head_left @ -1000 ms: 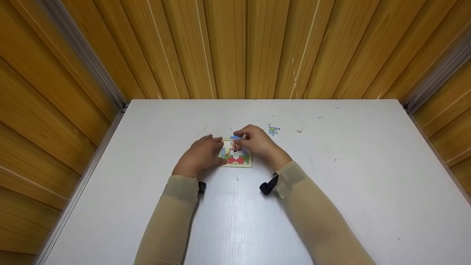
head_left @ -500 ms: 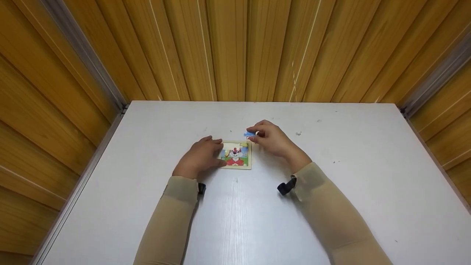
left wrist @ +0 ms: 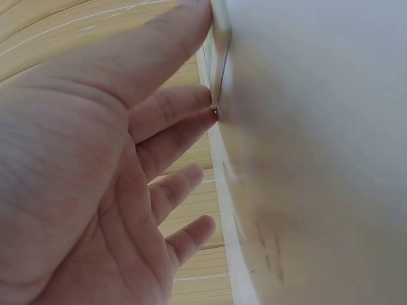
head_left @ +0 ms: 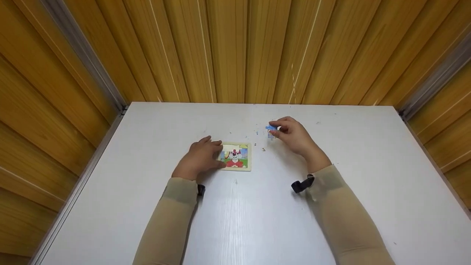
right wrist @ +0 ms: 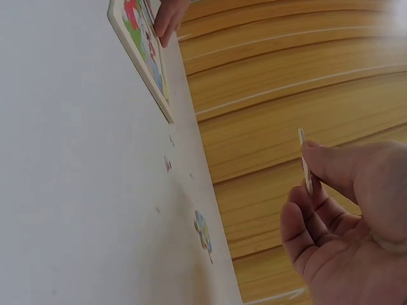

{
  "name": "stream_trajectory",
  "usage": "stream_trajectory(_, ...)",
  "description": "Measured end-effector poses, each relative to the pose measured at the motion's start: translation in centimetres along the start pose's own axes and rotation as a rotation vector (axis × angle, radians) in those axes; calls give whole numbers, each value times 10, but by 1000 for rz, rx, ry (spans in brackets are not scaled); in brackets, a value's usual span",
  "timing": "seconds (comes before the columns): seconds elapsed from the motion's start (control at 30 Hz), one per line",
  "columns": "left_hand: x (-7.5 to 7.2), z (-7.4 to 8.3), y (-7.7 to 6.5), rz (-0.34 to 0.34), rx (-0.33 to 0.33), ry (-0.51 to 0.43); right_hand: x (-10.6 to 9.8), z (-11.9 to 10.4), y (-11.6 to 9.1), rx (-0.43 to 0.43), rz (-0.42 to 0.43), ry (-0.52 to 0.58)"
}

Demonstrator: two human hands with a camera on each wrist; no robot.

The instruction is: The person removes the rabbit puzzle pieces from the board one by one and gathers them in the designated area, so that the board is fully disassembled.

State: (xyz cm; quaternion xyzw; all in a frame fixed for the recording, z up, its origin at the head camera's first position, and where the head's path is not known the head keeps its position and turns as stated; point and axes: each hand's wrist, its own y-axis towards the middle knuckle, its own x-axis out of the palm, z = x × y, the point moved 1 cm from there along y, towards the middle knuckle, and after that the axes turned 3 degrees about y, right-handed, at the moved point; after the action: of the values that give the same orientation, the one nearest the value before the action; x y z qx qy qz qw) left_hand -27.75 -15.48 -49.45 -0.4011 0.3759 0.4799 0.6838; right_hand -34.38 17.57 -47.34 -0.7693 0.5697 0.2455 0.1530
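In the head view, a square wooden puzzle board (head_left: 235,168) lies on the white table, showing a red and white cartoon animal with a pale bare patch at its upper left. My left hand (head_left: 200,158) rests along the board's left side, thumb and fingertips touching it with the fingers fairly straight. To the board's right, my right hand (head_left: 296,139) pinches a blue puzzle piece (head_left: 271,127) between thumb and fingers, raised above the table. The right wrist view shows this held puzzle piece (right wrist: 305,162) edge-on. Below it lies a loose puzzle piece (right wrist: 203,232), apart from the board.
Small crumbs (head_left: 263,149) dot the white table (head_left: 235,221) between the board and the right hand. Wood-patterned panels (head_left: 228,51) rise behind the table and at both sides. A black wrist camera (head_left: 301,184) sits at the right cuff.
My right hand has moved right from over the board, carrying the blue puzzle piece to above the loose piece. The board's upper part has come into view. My left hand has stayed in place.
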Motion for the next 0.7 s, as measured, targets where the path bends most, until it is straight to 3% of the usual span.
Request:
stream_trajectory(0.2,-1,-3,0,3,20,32,-14,22,5,41,30,-53)
stream_trajectory(0.47,-3,-3,-1,8,-24,-26,-21,44,7,109,50,-124)
stream_trajectory(0.7,-3,0,1,3,-18,-20,-26,55,6,88,48,-221)
